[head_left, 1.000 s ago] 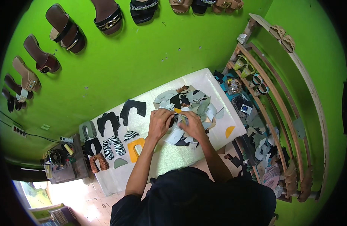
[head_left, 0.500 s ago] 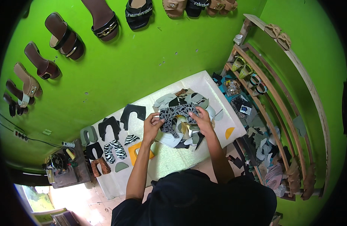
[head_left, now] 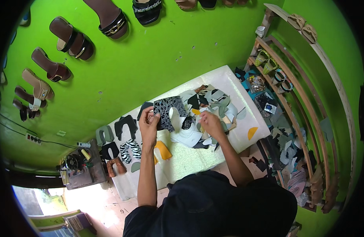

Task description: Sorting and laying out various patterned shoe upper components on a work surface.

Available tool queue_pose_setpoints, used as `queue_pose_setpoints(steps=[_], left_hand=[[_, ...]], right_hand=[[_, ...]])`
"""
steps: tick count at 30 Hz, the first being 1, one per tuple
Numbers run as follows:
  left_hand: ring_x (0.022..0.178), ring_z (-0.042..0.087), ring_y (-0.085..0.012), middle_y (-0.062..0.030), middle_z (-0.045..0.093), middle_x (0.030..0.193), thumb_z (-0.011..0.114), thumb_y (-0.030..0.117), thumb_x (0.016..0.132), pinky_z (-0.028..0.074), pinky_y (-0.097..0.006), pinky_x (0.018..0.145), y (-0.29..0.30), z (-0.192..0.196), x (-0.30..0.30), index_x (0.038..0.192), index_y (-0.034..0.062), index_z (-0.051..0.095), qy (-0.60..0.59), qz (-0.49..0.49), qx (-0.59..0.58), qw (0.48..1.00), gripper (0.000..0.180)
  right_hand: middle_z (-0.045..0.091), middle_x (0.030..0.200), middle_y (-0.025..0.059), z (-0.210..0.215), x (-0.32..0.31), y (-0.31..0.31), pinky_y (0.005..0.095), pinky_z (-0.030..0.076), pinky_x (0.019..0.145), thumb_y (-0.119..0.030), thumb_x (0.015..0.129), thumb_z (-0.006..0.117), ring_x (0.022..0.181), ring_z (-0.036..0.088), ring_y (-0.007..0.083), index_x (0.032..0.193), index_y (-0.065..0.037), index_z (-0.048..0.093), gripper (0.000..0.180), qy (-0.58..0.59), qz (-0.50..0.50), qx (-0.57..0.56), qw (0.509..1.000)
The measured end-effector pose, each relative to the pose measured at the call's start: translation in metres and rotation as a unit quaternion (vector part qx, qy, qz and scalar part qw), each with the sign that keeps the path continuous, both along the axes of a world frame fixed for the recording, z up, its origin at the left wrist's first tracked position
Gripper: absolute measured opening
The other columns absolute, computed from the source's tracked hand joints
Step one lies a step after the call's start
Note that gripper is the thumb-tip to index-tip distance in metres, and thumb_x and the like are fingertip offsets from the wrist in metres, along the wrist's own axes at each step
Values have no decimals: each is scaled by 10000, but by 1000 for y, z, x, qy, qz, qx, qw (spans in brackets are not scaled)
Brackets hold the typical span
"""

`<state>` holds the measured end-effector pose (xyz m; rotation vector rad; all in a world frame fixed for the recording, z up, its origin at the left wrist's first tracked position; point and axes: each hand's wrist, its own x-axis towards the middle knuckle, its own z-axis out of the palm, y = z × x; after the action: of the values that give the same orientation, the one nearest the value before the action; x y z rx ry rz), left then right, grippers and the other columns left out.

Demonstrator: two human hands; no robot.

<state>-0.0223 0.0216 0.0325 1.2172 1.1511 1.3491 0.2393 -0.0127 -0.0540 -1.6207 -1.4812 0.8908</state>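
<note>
My left hand [head_left: 149,123] pinches the left edge of a black-and-grey patterned U-shaped cutout [head_left: 165,106], which looks like a sandal upper piece. It is held up over the white-covered table. To its right, my right hand [head_left: 212,124] is over a heap of mixed scraps [head_left: 219,96], its fingers curled together; what they hold, if anything, is hidden. Behind my left hand a black cutout [head_left: 144,106] is partly covered. Nearby lie a yellow cutout [head_left: 163,150], a zebra-striped cutout [head_left: 130,151] and another black cutout [head_left: 126,126].
The white-covered table [head_left: 245,146] runs along a green wall hung with sandals [head_left: 73,39]. A wooden rack [head_left: 296,89] with shoes stands at right, with more scraps [head_left: 282,146] beneath it. A small table with a machine [head_left: 73,162] stands at left.
My right hand has let go of the patterned cutout and moved over the scraps. The left hand has drawn the cutout leftward. The view has shifted slightly.
</note>
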Motion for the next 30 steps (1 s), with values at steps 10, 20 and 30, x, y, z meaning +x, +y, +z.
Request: queue_pose_setpoints(steps=[10,20,30], left_hand=[[768,564,-35,-5,610,931,611,-8,911,452,-168,656,-21,-5,-27,1197,33,554,25,14,-9,1000,294],[805,586,-53,-32,652,923,591,-28,916,460,-182,710,-19,-12,-30,1195,39,517,-27,-9,-20,999,297],[833,624,-74,-74,665,976,572,-47,920,497,-193,711,-19,-10,-31,1214,36,506,-48,-9,-20,999,312]], right_hand=[[600,1086,134,-53,-73,-36,462,403,826,-280,667,837,1039,549,314,1169,-89,595,589,-335,176,49,924],[566,1136,99,-43,-76,-40,523,319,974,-289,616,849,1135,486,293,1142,-113,633,595,-306,149,44,939],[653,1085,123,-50,-75,-43,605,230,1068,-244,803,697,1092,581,279,1202,-84,643,433,-266,110,85,954]])
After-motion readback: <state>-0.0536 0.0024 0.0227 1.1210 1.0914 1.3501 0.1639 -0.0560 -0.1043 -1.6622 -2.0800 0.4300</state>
